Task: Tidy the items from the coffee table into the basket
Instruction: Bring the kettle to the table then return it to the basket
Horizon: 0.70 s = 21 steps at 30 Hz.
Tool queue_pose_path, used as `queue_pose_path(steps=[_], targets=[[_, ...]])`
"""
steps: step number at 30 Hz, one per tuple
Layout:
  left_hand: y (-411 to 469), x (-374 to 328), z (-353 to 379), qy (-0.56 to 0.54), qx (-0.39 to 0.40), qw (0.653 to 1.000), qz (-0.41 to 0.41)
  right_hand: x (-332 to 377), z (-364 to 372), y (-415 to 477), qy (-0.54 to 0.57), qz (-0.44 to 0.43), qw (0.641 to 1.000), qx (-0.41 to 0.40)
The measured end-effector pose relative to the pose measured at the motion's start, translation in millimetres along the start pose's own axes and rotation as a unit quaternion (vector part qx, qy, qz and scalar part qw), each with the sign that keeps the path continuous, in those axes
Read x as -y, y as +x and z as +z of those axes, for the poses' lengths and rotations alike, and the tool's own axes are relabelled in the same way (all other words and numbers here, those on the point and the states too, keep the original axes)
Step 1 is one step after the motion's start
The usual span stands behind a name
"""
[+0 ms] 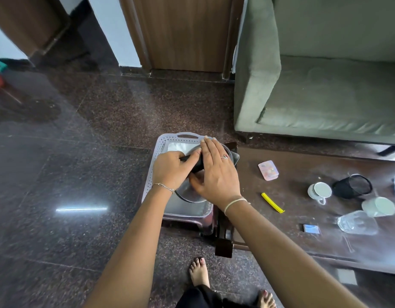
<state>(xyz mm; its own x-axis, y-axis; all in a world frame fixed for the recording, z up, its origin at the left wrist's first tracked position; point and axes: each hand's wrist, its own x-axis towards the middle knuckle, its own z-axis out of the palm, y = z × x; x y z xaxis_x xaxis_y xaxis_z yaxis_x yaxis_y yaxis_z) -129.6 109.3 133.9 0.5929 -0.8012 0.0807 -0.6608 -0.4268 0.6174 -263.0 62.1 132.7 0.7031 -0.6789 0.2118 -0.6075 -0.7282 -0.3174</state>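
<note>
A pale grey perforated basket (150,181) stands on a plastic stool beside the coffee table (292,230). Inside it lie a round glass lid or dish (187,194) and something white (181,147) at the far end. My left hand (172,170) grips a dark cylindrical object (197,166) over the basket. My right hand (216,172) lies flat on that object with straight fingers. Most of the dark object is hidden under my hands.
On the table lie a pink case (268,170), a yellow strip (272,202), a white cup (320,190), a black mesh holder (352,186), a tipped glass (356,222), another cup (379,206) and a small blue card (311,228). A green sofa (325,85) stands behind. My bare feet (198,272) are below.
</note>
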Motion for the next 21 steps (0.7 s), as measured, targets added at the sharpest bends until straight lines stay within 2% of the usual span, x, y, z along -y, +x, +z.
queue_pose_path(steps=[4, 11, 16, 21], targets=[[-18, -48, 5, 0.019, -0.002, 1.0, -0.003, -24, -32, -23, 0.0, 0.006, 1.0, -0.031], [-69, -136, 41, -0.014, -0.018, 1.0, -0.001, -83, -97, -88, 0.005, 0.015, 0.997, -0.074], [-105, -194, 86, -0.02, -0.015, 1.0, 0.016, -139, -136, -143, -0.01, 0.023, 0.997, -0.075], [-135, -238, 134, -0.037, 0.023, 0.999, 0.021, -193, -157, -193, -0.025, 0.048, 0.997, -0.059]])
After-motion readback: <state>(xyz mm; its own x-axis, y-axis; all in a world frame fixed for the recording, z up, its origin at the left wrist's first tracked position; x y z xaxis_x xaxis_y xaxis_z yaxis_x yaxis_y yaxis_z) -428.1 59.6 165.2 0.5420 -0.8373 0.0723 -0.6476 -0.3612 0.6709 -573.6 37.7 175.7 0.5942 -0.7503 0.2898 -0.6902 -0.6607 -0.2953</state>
